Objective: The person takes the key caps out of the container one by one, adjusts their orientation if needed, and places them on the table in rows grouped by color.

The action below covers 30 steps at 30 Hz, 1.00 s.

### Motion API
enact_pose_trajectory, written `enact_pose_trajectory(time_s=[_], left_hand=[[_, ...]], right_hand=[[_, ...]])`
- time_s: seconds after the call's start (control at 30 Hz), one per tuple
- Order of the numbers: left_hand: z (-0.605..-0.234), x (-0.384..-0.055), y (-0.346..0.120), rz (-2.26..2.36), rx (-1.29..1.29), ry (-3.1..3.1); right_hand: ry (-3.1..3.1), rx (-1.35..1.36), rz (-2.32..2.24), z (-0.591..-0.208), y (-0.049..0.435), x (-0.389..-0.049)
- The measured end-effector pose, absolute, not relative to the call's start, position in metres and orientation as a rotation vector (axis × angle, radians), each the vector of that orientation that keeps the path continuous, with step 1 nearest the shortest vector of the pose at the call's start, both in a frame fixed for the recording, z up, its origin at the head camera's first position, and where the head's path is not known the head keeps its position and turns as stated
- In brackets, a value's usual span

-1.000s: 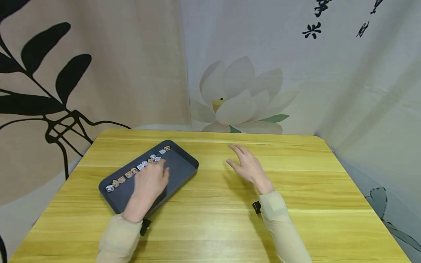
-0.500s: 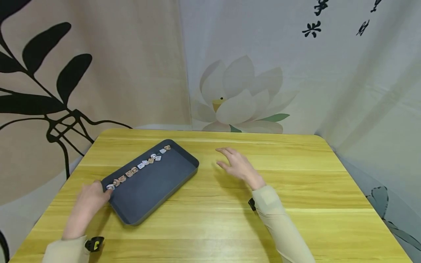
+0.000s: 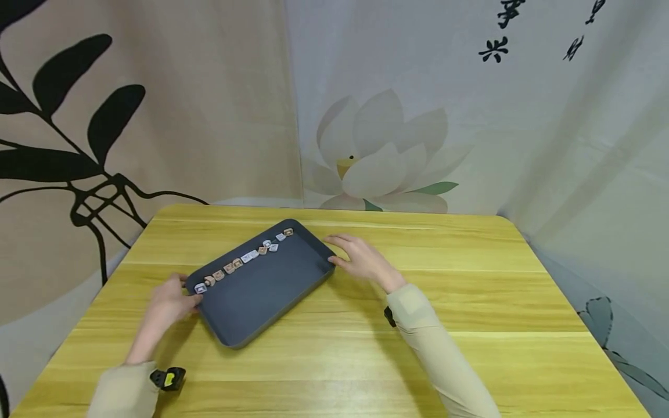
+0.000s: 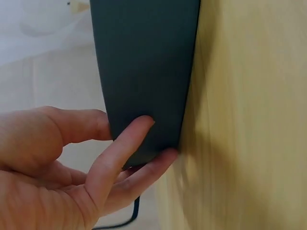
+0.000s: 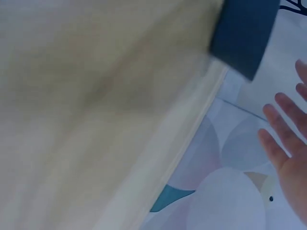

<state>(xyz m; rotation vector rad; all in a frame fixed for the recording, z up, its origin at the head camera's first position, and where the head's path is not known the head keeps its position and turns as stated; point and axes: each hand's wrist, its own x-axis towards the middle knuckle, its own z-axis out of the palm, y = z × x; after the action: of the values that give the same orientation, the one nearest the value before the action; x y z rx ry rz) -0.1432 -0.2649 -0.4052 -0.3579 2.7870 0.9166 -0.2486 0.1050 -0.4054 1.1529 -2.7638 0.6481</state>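
Note:
A dark grey rectangular tray lies slantwise on the wooden table. Along its far long side runs an uneven row of small square tiles, some white and some brown, with marks too small to read. My left hand grips the tray's left end; in the left wrist view its fingers bend around the tray's outer wall and lower edge. At the right end, my right hand has its fingers spread, fingertips right by the tray's corner. The right wrist view shows these fingers extended and apart from the tray.
The wooden table extends widely to the right and in front of the tray. Behind it hangs a pale curtain printed with leaves and a lotus. A black device is strapped at the left wrist.
My left hand has left the tiles and taken hold of the tray's left end. The tray has shifted right. My right hand has moved left to the tray's right corner.

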Motion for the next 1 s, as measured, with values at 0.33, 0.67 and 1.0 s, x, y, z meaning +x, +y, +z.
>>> enact_pose_trajectory(time_s=[0.33,0.67,1.0], left_hand=[[-0.405,-0.156,-0.228,1.031,-0.246,2.718],[-0.401,-0.158,-0.214,0.955,-0.110,2.734],[-0.399,-0.159,-0.209,0.921,-0.089,2.730]], right_hand=[[-2.913,1.449,0.497,-0.377,0.063,-0.279],[-3.122,1.407,0.276,-0.389,0.040,-0.298],[-3.135,1.348,0.251,-0.398,0.038,-0.308]])
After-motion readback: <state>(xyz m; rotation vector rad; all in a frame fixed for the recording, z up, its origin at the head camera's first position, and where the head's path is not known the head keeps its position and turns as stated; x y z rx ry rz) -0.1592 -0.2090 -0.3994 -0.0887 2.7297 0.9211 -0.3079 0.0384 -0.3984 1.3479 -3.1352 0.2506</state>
